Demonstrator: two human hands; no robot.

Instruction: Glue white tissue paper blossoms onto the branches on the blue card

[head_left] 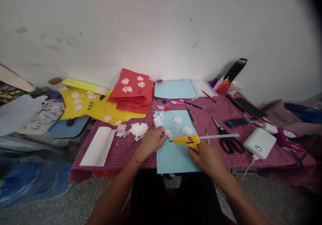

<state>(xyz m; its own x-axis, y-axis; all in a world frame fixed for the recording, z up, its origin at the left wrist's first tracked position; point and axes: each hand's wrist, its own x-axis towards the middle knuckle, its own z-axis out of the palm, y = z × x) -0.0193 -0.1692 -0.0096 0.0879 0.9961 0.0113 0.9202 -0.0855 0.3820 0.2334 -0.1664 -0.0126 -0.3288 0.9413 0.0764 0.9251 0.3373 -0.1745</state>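
My right hand (205, 154) is wrapped round a yellow hot glue gun (186, 140). A long pale glue stick (220, 136) sticks out of its back. The gun's dark nozzle points left, close to my left hand (153, 140). The thumb and fingers of that hand are pinched together at the edge of a white paper flower (168, 133). Beneath lies a light blue sheet (176, 159) with more white flowers (187, 130) and thin drawn stems. Torn white tissue paper (139, 130) sits left of the sheet.
Folded white paper (98, 147) lies at left. Behind are red sheets (136, 99), yellow sheets (110, 109) and blue sheets (175, 89). Black scissors (227, 141), a white power bank (260, 142) with cables, paint bottles (222, 84) and a black flask (235, 69) stand or lie at right.
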